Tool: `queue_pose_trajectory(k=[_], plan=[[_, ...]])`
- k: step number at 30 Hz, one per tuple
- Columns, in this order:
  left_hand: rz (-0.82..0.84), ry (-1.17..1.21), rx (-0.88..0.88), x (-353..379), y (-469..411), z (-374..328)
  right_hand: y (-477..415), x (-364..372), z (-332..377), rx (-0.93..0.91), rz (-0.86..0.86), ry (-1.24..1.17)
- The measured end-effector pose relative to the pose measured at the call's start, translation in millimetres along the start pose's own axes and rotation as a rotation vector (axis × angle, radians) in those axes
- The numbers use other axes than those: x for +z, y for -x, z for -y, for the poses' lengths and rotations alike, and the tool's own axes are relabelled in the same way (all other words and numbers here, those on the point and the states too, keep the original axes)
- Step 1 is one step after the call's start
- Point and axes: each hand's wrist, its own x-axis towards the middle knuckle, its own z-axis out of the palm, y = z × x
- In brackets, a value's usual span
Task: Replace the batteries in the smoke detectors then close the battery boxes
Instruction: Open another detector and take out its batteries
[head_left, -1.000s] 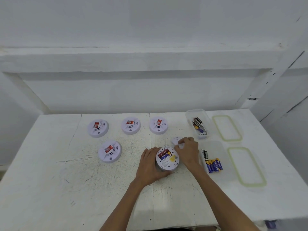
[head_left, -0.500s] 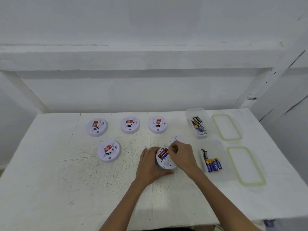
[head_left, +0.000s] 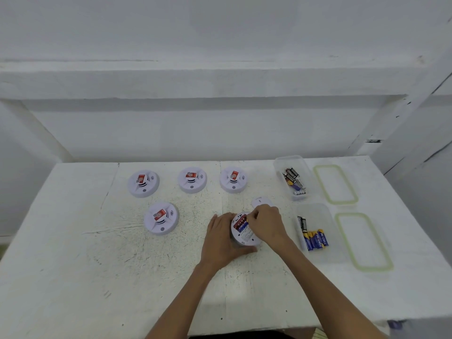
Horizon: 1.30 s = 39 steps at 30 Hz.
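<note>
A scuffed white table (head_left: 73, 277) stands against bare white walls, and near its front edge the left hand (head_left: 221, 241) wraps fingers and thumb round the rim of the open smoke detector (head_left: 242, 232), which is tipped towards the right hand (head_left: 266, 226). That hand's fingertips are bunched over the batteries (head_left: 241, 222) in the bay; whether they already pinch a cell cannot be told. The step looks like prising out the old cells. It should go best if the left hand keeps the body steady while one end of a cell is levered up against its spring, rather than the cell being dragged out sideways. Just to the right, the near box (head_left: 318, 211) holds blue batteries (head_left: 315, 239), handy for the refill. Just beyond the right hand lies the loose cover plate (head_left: 260, 201). Farther back are four closed detectors (head_left: 161, 217) and the far box (head_left: 288, 160) of mixed cells. A second ago the right hand was at the cover plate and the detector lay flat; since then the hand has come back to the bay and the detector has been tilted.
</note>
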Motion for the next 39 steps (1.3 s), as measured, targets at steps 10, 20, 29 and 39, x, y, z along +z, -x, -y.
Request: queue_pose_trajectory(k=[10,20,29,39], plan=[[0.006,-0.001,0.011,1.5,0.1,2.7,-5.2,10.3,7.1,0.05,0.034,0.089],[-0.002,-0.023,0.01,2.3,-0.5,2.5,-4.6,7.9,5.1,0.077,-0.003,0.041],[-0.07,-0.136,-0.002,13.6,-3.3,2.3,9.3,11.1,6.6,0.022,-0.098,-0.04],[-0.141,-0.258,-0.071,25.8,0.7,-22.1,15.7,-43.8,-20.9,-0.083,-0.337,-0.255]])
